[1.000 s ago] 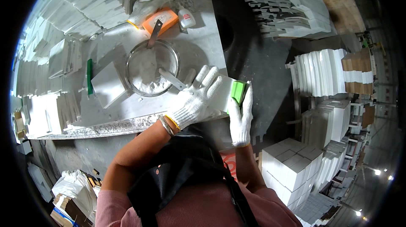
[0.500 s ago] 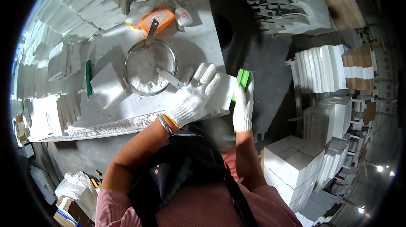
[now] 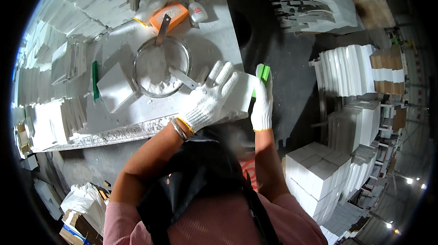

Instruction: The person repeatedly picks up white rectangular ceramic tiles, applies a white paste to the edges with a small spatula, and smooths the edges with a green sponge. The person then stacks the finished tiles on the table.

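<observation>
My left hand (image 3: 211, 93), in a white knit glove, lies flat with its fingers stretched out on a white slab (image 3: 241, 93) at the table's right edge. With my right hand (image 3: 262, 105), gloved the same way, I grip a bright green block (image 3: 262, 72) against the slab's right edge. A metal scraper (image 3: 183, 78) reaches from a round metal-rimmed bowl (image 3: 190, 55) to beside my left hand. White powder or paste (image 3: 157, 83) fills the bowl, and a second scraper (image 3: 163, 30) leans over its far rim.
Past the bowl are an orange box (image 3: 175, 13), a white bottle (image 3: 197, 12) and a spare glove (image 3: 147, 10). To the left lie another white slab (image 3: 114, 87) and a green strip (image 3: 95, 80). Stacked white slabs (image 3: 68, 5) border the table; more stacks (image 3: 344, 71) stand right.
My right hand and the green block have moved slightly forward along the slab's edge. My left hand stays spread on the slab. The whole view has shifted a little.
</observation>
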The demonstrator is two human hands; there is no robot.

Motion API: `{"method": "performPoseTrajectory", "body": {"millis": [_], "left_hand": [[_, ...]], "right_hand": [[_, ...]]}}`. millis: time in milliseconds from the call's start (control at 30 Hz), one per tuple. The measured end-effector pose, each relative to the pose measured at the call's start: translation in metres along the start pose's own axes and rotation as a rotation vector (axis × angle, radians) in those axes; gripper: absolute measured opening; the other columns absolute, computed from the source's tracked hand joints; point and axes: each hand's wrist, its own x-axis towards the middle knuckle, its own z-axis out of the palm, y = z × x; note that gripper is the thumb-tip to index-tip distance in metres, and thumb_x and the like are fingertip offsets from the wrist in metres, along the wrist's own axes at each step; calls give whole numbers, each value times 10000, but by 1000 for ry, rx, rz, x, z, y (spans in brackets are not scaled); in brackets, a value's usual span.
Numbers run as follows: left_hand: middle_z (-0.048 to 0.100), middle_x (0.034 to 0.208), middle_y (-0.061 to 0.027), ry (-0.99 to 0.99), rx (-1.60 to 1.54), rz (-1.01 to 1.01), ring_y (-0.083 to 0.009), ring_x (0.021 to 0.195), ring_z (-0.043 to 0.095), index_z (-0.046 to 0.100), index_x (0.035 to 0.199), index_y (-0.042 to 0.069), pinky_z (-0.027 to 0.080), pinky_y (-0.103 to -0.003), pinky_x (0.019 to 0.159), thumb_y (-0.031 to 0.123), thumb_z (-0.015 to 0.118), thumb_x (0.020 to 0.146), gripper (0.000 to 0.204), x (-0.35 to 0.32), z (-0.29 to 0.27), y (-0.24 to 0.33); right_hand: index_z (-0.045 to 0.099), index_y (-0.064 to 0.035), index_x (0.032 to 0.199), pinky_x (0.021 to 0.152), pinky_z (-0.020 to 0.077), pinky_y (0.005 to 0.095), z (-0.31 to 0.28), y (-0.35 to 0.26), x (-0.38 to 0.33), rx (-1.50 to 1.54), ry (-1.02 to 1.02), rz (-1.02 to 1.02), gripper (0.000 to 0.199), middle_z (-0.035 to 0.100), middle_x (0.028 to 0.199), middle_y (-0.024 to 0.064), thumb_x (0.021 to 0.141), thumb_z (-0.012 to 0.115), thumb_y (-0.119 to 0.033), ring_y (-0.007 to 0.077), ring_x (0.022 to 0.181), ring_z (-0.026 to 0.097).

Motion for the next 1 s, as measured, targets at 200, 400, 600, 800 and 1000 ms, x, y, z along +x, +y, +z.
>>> {"method": "performPoseTrajectory", "body": {"millis": [200,400,600,800,1000], "left_hand": [[305,1569,-219,-31,39,-12,-403,1456,282,425,1457,12,247,-548,1179,528,748,742,939,-2,4,-1],[292,1578,-213,-25,22,-10,-404,1459,275,423,1458,10,242,-549,1182,517,761,726,952,-2,3,-2],[291,1580,-209,-54,-11,-36,-401,1473,251,413,1466,13,231,-561,1187,494,771,714,962,-1,2,0],[309,1569,-219,-14,-38,-34,-403,1468,268,429,1453,6,231,-558,1186,498,763,726,940,-2,3,1],[313,1565,-224,-35,-9,-32,-401,1458,286,430,1449,3,239,-547,1185,494,779,708,955,0,0,1]], "right_hand": [[231,-39,1566,1096,371,348,0,-19,-36,-274,12,-107,712,389,1537,188,1013,549,-355,241,1360,437],[258,-65,1565,978,455,323,5,-7,5,-96,24,-18,697,473,1442,159,1018,531,-401,221,1188,539],[263,-39,1556,1056,412,346,4,-30,-46,-237,25,-32,689,417,1502,159,989,585,-260,222,1280,482],[286,-45,1547,1056,417,352,-1,-9,-5,-164,41,22,644,469,1455,170,1016,545,-303,246,1260,514],[226,-49,1571,1070,403,353,5,-26,-68,-161,33,23,705,451,1473,172,987,592,-199,231,1317,466]]}}
